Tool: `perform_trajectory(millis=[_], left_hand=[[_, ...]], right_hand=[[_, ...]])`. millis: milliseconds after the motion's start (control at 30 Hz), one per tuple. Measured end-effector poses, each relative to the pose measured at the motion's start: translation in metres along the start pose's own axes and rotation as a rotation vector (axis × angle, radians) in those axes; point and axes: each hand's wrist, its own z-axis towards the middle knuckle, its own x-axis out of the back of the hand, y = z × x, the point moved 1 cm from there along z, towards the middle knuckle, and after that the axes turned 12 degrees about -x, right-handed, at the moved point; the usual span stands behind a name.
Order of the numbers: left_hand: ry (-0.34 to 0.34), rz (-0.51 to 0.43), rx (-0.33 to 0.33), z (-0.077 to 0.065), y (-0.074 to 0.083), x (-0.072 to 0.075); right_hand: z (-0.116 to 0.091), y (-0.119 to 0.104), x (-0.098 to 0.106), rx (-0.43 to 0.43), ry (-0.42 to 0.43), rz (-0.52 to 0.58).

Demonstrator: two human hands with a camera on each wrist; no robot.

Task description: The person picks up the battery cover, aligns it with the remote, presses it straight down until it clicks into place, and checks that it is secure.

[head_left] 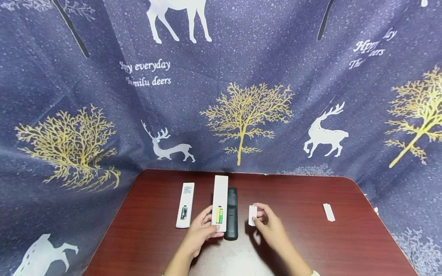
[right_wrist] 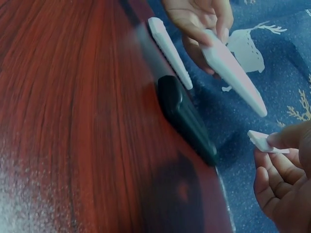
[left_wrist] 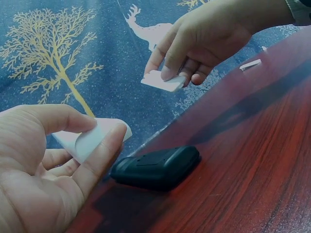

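My left hand [head_left: 201,232] grips a white remote control [head_left: 220,191] by its lower end, raised over the table. Its battery compartment is uncovered, and two batteries [head_left: 219,216], yellow and green, sit side by side in it. Between thumb and fingers my right hand [head_left: 271,226] pinches a small white battery cover [head_left: 253,215], also off the table and apart from the remote. Under and beside the held remote lies a black remote control [head_left: 232,226], back up. A second white remote [head_left: 185,207] rests to the left, its compartment uncovered with dark batteries [head_left: 184,212] inside.
Another white battery cover [head_left: 329,212] lies at the right of the reddish-brown table [head_left: 293,191]. Behind the table's far edge hangs a blue cloth [head_left: 262,57] printed with deer and trees.
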Motion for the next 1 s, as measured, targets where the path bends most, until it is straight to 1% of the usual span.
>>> perform_trajectory(millis=[200, 433, 600, 800, 1000], left_hand=[[-0.022, 0.007, -0.009, 0.001, -0.002, -0.002], [-0.026, -0.002, 0.003, 0.002, -0.007, -0.007], [-0.036, -0.01, 0.003, 0.002, -0.008, -0.011], [-0.039, -0.005, 0.009, 0.001, -0.008, -0.016], [-0.058, -0.016, -0.017, 0.001, -0.007, -0.022]], right_hand=[[0.0, -0.005, -0.005, -0.004, -0.029, 0.036], [-0.003, -0.012, -0.011, -0.004, -0.072, 0.09], [-0.003, -0.015, -0.016, 0.012, -0.078, 0.102], [-0.004, -0.019, -0.021, 0.042, -0.107, 0.102], [-0.004, -0.021, -0.025, 0.053, -0.129, 0.111]])
